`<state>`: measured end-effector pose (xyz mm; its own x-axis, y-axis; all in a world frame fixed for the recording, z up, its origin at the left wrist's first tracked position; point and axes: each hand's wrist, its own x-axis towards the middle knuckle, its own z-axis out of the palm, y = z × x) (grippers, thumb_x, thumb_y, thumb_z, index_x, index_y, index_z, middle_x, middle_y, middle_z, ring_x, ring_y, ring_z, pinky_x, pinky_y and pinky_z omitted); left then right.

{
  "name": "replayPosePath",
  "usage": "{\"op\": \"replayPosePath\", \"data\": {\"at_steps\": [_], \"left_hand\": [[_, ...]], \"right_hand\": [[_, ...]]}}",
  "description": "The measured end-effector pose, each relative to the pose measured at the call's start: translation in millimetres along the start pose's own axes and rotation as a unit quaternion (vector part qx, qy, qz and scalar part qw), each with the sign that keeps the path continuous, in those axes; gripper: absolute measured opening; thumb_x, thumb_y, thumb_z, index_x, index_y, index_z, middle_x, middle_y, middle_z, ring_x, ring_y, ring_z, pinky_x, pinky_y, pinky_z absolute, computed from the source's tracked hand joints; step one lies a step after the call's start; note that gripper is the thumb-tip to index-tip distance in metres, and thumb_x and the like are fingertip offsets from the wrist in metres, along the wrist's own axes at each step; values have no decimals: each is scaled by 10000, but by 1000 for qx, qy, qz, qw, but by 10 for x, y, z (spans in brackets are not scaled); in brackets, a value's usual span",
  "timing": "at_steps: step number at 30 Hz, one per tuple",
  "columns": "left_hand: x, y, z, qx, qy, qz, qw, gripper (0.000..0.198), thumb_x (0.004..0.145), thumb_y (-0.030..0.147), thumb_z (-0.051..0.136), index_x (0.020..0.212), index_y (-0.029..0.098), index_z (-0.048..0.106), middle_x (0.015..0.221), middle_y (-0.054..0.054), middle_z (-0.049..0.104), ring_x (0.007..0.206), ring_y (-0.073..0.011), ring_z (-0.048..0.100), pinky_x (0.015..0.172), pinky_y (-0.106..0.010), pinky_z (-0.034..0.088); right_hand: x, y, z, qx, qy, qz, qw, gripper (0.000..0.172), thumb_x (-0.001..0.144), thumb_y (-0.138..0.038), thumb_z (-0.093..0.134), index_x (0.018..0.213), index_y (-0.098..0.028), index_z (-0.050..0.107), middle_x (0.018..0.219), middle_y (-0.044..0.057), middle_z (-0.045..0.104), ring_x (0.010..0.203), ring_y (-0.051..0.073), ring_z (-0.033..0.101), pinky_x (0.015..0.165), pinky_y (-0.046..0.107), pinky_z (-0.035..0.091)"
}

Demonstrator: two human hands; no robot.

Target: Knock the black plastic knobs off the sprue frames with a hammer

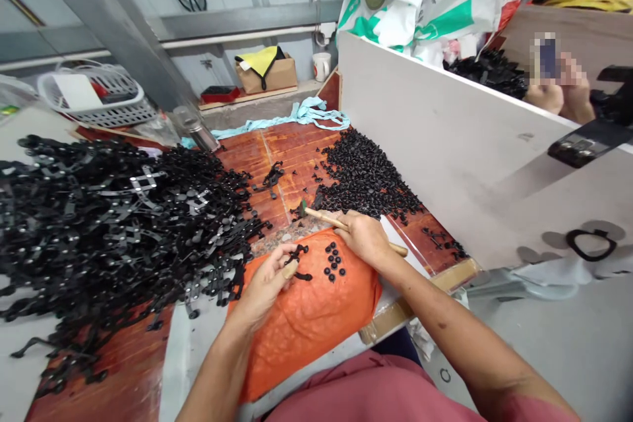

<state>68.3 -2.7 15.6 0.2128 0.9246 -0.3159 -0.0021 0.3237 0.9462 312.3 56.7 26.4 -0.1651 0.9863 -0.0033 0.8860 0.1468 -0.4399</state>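
My left hand point(267, 280) is closed on a small black strap piece point(298, 257) and holds it against an orange cushion point(316, 316) on the table edge. My right hand point(363, 237) grips the wooden handle of a small hammer point(321, 216), whose dark head points left, just above the cushion. Several small black round caps point(335, 262) lie in a cluster on the cushion between my hands.
A big tangle of black strap parts point(109, 224) covers the left of the red wooden table point(291, 151). A heap of small black caps point(366, 178) lies at the right against a white board point(445, 138). Another person's hands point(564, 89) show behind the board. A white basket point(93, 95) stands far left.
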Motion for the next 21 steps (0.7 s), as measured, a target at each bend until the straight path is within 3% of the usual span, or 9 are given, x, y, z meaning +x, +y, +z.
{"op": "replayPosePath", "data": {"at_steps": [3, 6, 9, 12, 14, 16, 18, 21], "left_hand": [[-22, -49, 32, -19, -5, -6, 1000, 499, 812, 563, 721, 1118, 211, 545, 728, 68, 454, 570, -73, 420, 605, -225, 374], [-45, -71, 37, -1, 24, -8, 1000, 462, 810, 540, 712, 1071, 207, 526, 731, 60, 481, 575, -83, 456, 577, -222, 385], [-84, -90, -26, 18, 86, 11, 996, 503, 825, 463, 694, 1231, 243, 496, 718, 69, 456, 573, -97, 433, 529, -208, 361], [-161, -112, -140, 112, 118, 38, 986, 466, 901, 426, 589, 1336, 271, 527, 828, 12, 567, 698, -142, 535, 582, -232, 412], [-223, -128, -208, 218, 98, 71, 968, 353, 941, 399, 519, 1237, 254, 644, 1006, -53, 651, 912, -196, 611, 756, -293, 487], [-283, -141, -244, 317, 74, 100, 940, 321, 947, 355, 504, 1176, 252, 705, 1106, -83, 666, 1057, -238, 611, 918, -360, 485], [-335, -150, -243, 400, 63, 104, 908, 330, 939, 316, 510, 1182, 255, 724, 1098, -101, 658, 1049, -251, 621, 940, -384, 488], [-392, -158, -209, 511, 47, 79, 855, 348, 956, 290, 480, 1182, 265, 744, 1078, -121, 637, 942, -239, 644, 838, -356, 513]], "right_hand": [[59, 20, -3, -36, -10, -10, 999, 227, 944, -283, 539, 986, -216, 751, 990, 72, 718, 825, 192, 634, 718, 280, 392], [67, 35, -42, -50, -8, -18, 999, 243, 936, -245, 520, 1044, -232, 737, 1005, 62, 736, 850, 198, 645, 725, 274, 396], [54, -28, -70, -42, -13, -31, 999, 266, 970, -276, 489, 1095, -255, 723, 985, 29, 751, 829, 174, 657, 711, 252, 404], [31, -212, -31, -34, -44, -49, 997, 230, 962, -336, 537, 968, -247, 749, 859, 11, 754, 733, 155, 659, 627, 245, 387], [23, -374, 27, -36, -67, -62, 995, 207, 931, -344, 584, 869, -247, 757, 783, 10, 747, 691, 164, 661, 585, 257, 367], [23, -528, 84, -44, -86, -78, 992, 189, 906, -299, 595, 843, -246, 764, 765, 28, 751, 693, 188, 675, 583, 270, 370], [29, -643, 120, -59, -101, -91, 989, 202, 887, -231, 576, 844, -224, 773, 769, 67, 758, 704, 219, 691, 603, 285, 391], [40, -712, 128, -81, -112, -100, 985, 222, 881, -188, 555, 867, -188, 777, 821, 121, 768, 754, 255, 711, 652, 305, 434]]}}
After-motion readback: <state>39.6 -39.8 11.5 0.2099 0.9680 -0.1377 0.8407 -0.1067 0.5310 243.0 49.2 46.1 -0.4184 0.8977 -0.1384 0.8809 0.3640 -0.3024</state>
